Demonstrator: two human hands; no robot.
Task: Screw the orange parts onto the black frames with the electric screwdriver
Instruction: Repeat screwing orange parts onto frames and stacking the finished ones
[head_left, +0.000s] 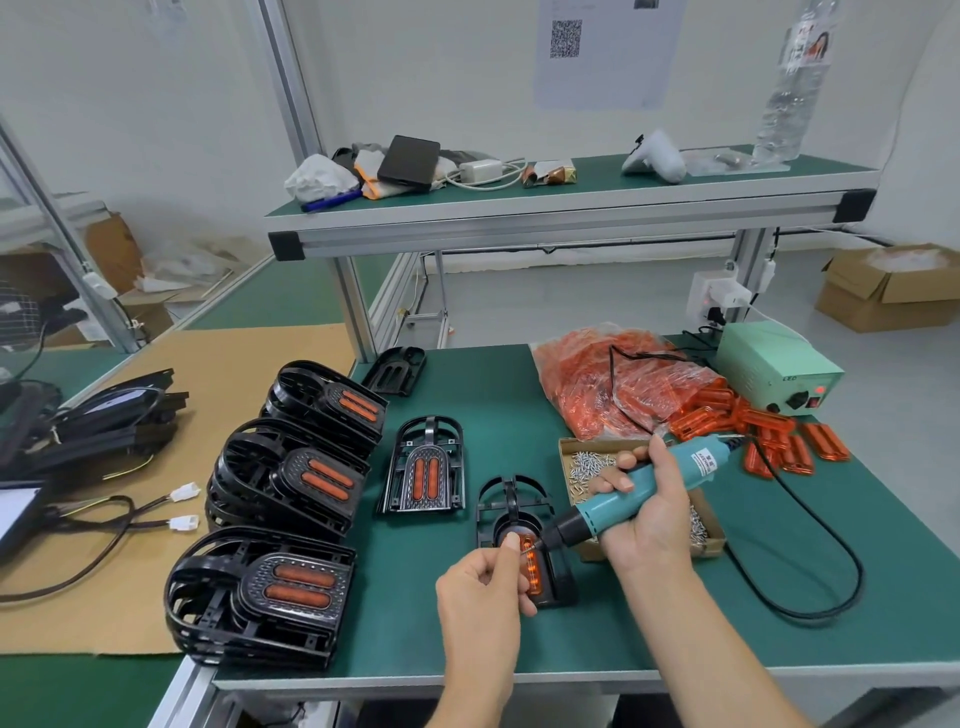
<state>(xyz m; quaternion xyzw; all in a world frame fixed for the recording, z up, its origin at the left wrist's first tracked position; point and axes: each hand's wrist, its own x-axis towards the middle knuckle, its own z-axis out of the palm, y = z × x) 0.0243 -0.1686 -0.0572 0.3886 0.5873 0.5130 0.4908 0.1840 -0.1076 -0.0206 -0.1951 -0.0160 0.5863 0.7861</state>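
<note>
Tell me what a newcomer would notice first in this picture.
Near the front of the green table, the right hand grips a teal screwdriver whose tip meets the orange part in a black frame, beside the left hand. Three stacks of finished frames stand at the left, and a bag of orange parts lies at the back right.

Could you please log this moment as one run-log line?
right hand: grips electric screwdriver | left hand: pinches near bit tip | bit over orange part in black frame
</note>
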